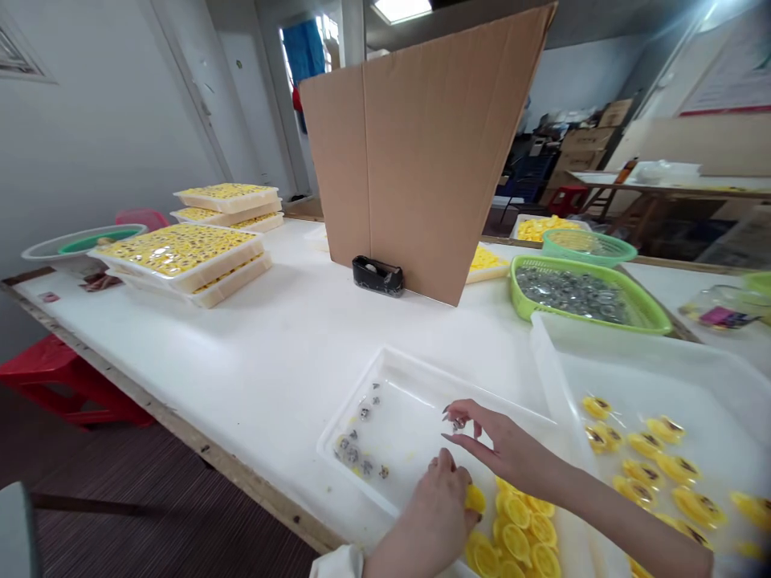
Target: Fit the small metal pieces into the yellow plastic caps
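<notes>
Grip: right hand (509, 451) arched, pinching metal part (458, 422); left hand (437, 506) fisted on yellow cap (475, 498).

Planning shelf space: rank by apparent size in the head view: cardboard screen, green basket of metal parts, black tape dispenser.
1. cardboard screen
2. green basket of metal parts
3. black tape dispenser
Similar distance; fairly sure.

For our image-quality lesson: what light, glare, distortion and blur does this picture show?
Head view: the ceiling light is blown out; the white table shows soft sheen, faint shadows; the wide lens slants the cardboard; the right hand, pinching a metal part, and left hand, holding a yellow cap, look sharp.
</notes>
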Motion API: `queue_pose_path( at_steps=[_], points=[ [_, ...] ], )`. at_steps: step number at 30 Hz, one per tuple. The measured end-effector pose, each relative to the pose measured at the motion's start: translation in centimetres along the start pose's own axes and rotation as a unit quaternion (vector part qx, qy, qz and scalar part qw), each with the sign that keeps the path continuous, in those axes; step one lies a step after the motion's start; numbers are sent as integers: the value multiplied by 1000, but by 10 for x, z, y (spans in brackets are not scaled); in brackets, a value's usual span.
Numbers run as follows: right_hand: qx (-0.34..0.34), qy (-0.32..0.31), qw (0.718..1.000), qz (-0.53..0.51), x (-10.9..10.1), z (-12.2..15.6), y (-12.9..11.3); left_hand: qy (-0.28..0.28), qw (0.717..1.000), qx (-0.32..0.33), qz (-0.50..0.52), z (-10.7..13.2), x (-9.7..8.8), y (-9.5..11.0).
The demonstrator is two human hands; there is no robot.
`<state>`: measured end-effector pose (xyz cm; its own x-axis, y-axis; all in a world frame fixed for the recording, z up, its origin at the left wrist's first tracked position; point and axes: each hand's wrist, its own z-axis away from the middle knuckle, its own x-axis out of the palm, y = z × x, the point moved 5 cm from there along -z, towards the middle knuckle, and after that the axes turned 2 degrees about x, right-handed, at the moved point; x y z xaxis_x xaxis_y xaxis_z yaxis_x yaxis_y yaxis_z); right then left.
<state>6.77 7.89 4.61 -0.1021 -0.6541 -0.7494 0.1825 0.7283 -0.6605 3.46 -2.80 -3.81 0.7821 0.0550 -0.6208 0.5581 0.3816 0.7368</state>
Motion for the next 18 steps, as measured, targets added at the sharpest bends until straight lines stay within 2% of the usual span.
queue_pose_path(
  at_steps=[4, 9, 12, 14, 18],
  points=[
    [22, 15, 999, -40, -8, 17, -2, -7, 999, 16, -27, 4, -16, 7],
    [47, 29, 997, -46, -12, 26, 6, -6, 998, -12, -56, 1, -21, 11],
    [38, 41, 998, -11, -9, 35, 16, 43, 999, 26, 9, 4, -32, 11],
    [6, 64, 998, 27, -5, 43, 18, 68, 994, 51, 76, 11, -44, 12],
    [-84, 137, 984, 79, 4, 57, 11, 68, 978, 62, 188, 27, -61, 21]
  ],
)
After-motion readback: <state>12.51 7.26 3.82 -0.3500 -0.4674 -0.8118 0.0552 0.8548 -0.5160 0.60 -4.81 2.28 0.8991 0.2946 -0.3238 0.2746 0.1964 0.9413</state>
